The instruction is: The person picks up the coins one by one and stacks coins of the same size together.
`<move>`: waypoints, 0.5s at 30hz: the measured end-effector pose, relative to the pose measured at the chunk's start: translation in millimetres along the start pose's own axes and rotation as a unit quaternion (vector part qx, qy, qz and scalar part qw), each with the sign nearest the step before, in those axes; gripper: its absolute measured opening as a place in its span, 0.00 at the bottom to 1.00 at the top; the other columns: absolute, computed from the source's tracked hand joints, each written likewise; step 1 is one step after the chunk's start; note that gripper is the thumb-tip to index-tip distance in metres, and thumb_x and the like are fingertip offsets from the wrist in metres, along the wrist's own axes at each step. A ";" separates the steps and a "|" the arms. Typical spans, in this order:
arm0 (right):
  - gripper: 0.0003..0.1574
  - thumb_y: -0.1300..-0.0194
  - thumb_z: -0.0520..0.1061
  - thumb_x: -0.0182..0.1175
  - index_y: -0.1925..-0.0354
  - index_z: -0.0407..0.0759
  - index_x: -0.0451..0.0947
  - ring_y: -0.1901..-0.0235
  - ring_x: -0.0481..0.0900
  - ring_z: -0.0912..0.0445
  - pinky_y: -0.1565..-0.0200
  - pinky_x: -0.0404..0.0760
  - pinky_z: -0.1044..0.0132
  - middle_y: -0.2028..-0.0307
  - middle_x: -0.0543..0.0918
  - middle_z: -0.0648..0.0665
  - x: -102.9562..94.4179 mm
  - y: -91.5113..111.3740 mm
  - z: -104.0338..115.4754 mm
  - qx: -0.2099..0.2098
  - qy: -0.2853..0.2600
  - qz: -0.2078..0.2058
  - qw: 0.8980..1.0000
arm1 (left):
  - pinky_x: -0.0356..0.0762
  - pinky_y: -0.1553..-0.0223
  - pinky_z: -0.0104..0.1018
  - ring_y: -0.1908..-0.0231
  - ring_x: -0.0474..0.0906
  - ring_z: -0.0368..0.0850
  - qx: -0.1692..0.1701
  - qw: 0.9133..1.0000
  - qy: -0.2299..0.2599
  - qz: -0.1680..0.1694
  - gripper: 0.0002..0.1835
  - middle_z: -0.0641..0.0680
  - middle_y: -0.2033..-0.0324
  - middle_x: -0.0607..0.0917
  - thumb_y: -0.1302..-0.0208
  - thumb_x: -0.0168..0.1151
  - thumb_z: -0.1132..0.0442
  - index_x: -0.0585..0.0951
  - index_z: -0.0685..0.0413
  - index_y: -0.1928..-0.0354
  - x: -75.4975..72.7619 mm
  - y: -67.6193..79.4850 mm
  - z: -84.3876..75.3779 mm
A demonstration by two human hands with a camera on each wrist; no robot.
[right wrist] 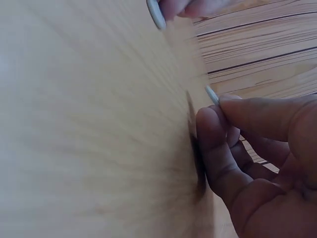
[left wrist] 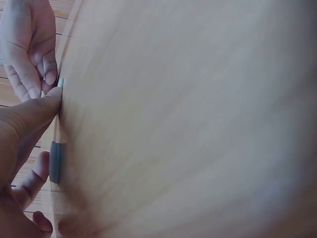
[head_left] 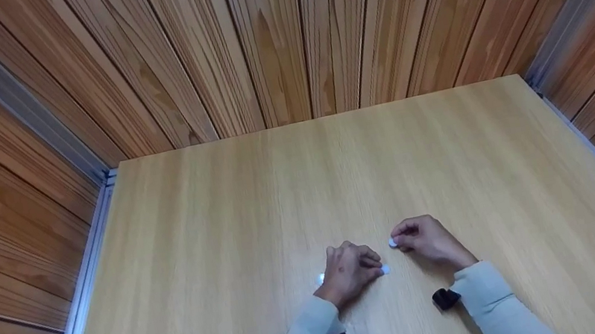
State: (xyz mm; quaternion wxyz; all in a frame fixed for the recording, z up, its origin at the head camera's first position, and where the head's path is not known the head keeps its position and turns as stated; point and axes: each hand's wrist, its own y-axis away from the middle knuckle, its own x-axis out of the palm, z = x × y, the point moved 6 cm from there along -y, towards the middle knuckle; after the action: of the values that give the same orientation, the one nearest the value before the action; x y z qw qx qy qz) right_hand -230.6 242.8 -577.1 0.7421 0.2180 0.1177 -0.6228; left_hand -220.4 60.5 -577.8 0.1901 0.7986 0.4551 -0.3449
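Observation:
Between the thumb and fingertips of my right hand is a small white disc, held just above the table; its edge also shows in the right wrist view as a thin pale disc. My left hand is low over the tabletop, pinching a second white disc at its fingertips. This disc appears at the top of the right wrist view. Beside the lower fingers of my left hand sits what looks like a short stack of discs, partly hidden in the head view.
The light wooden table spreads around both hands. Slatted wood walls rise behind and at both sides, with a metal rail along the left edge. A black wrist camera hangs under the right sleeve.

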 end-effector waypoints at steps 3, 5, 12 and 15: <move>0.04 0.34 0.33 0.64 0.62 0.31 0.83 0.69 0.81 0.57 0.66 0.79 0.69 0.70 0.85 0.45 3.6 4.7 0.9 -0.007 -0.003 0.011 1.000 | 0.57 0.59 0.36 0.62 0.71 0.31 0.001 1.000 0.000 0.003 0.08 0.34 0.69 0.88 0.42 0.75 0.54 0.89 0.43 0.60 0.3 0.2 0.3; 0.04 0.34 0.33 0.64 0.61 0.31 0.84 0.69 0.82 0.57 0.66 0.79 0.69 0.69 0.86 0.45 5.6 7.6 1.2 -0.008 -0.007 0.015 1.000 | 0.57 0.58 0.36 0.62 0.71 0.31 0.001 1.000 0.000 0.005 0.08 0.34 0.69 0.88 0.41 0.74 0.54 0.89 0.43 0.60 0.5 0.1 0.8; 0.05 0.34 0.33 0.64 0.61 0.30 0.84 0.69 0.82 0.57 0.66 0.80 0.69 0.68 0.86 0.43 11.3 17.1 0.4 -0.009 -0.022 0.021 0.999 | 0.58 0.57 0.37 0.61 0.72 0.31 0.006 1.000 0.005 0.002 0.08 0.34 0.69 0.88 0.41 0.74 0.55 0.89 0.43 0.60 -0.3 0.1 0.7; 0.06 0.35 0.33 0.64 0.61 0.29 0.83 0.69 0.82 0.58 0.66 0.80 0.69 0.68 0.86 0.43 13.6 20.9 -0.3 -0.004 -0.033 0.021 0.999 | 0.58 0.58 0.37 0.61 0.72 0.31 0.008 1.000 0.006 0.003 0.08 0.34 0.69 0.88 0.41 0.74 0.55 0.89 0.42 0.60 0.0 0.1 1.2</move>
State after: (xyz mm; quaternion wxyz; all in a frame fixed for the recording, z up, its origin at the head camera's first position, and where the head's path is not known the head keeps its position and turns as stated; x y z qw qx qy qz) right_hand -207.5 233.8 -579.6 0.7596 0.1963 0.0908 -0.6133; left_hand -220.8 59.7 -578.6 0.1823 0.8035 0.4510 -0.3430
